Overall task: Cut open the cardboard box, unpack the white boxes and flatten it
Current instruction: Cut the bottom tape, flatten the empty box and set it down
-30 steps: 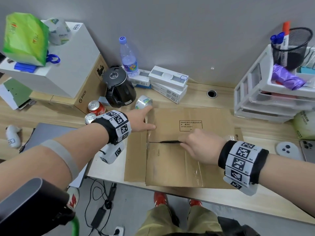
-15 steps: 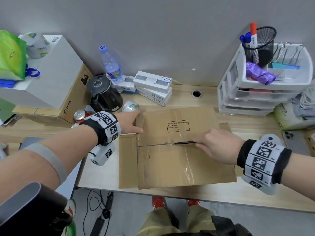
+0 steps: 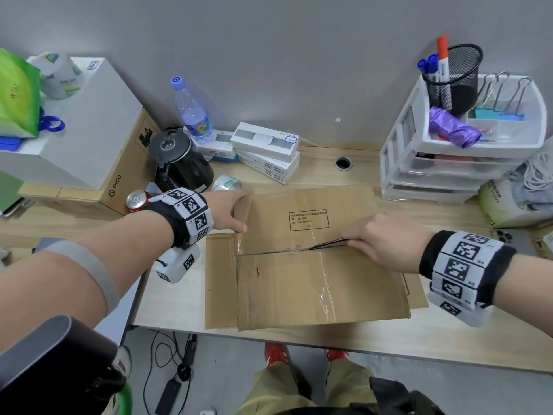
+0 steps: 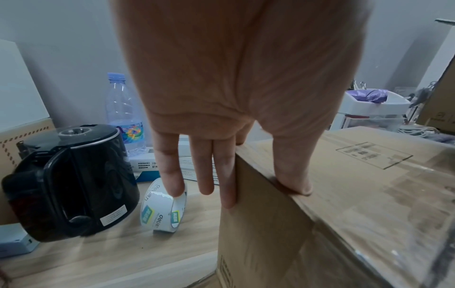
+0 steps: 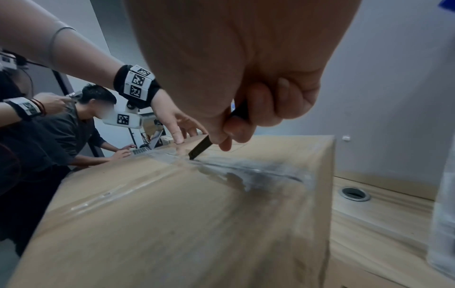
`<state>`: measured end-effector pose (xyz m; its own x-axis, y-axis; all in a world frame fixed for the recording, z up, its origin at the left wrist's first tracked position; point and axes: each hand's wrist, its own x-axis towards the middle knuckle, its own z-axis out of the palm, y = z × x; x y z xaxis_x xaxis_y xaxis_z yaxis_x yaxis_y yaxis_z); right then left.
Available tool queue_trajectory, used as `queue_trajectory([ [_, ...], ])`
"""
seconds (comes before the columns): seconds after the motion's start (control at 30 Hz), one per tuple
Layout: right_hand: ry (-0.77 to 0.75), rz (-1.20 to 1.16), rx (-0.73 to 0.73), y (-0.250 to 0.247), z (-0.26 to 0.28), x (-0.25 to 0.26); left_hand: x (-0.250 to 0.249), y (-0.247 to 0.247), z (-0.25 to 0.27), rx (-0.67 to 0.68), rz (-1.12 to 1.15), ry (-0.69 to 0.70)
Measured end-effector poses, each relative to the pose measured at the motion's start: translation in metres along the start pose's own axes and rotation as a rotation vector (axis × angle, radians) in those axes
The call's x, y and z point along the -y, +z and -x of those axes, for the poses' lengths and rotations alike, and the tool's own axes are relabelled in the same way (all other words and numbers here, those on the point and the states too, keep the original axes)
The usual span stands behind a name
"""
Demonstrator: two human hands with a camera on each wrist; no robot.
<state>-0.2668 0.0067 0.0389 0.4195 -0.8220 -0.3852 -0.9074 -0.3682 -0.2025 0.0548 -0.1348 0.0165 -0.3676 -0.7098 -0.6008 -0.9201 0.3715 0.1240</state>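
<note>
The brown cardboard box [image 3: 314,283] stands on the wooden desk [image 3: 344,342], its top seam covered with clear tape. My left hand [image 3: 239,214] steadies its far left corner: the thumb lies on top and straight fingers [image 4: 229,183] run down the side. My right hand [image 3: 356,242] grips a black utility knife [image 3: 326,244]. The knife's blade [image 5: 197,152] is sunk in the taped seam a little right of the middle. A thin slit runs from the left edge to the blade. Stacked white boxes [image 3: 266,151] lie behind the cardboard box by the wall.
A black kettle [image 3: 179,163], tape roll [image 4: 162,208], water bottle [image 3: 193,112] and soda can [image 3: 136,200] crowd the left. White drawer trays [image 3: 449,163] with a pen cup [image 3: 457,76] stand at the right, beside a cable hole [image 3: 343,163]. Other people [image 5: 81,124] work beyond.
My right hand has drawn the knife rightward along the seam, leaving a longer slit behind it. The left hand has stayed on the box's corner.
</note>
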Motion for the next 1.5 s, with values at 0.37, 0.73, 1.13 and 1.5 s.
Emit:
queue_trajectory([
  [0.37,0.069,-0.039,0.077,-0.008,0.022,-0.030,0.002,0.000,-0.003,0.012,-0.002,0.018],
  [0.73,0.144,0.092,0.109,-0.019,0.042,-0.060,0.006,0.000,-0.005,0.027,0.019,0.007],
  [1.13,0.147,0.022,0.076,-0.014,0.068,-0.100,0.005,0.000,-0.005,0.024,0.049,0.005],
  [1.5,0.321,-0.323,-0.111,0.027,0.095,-0.151,0.006,-0.003,-0.006,0.054,0.082,-0.022],
])
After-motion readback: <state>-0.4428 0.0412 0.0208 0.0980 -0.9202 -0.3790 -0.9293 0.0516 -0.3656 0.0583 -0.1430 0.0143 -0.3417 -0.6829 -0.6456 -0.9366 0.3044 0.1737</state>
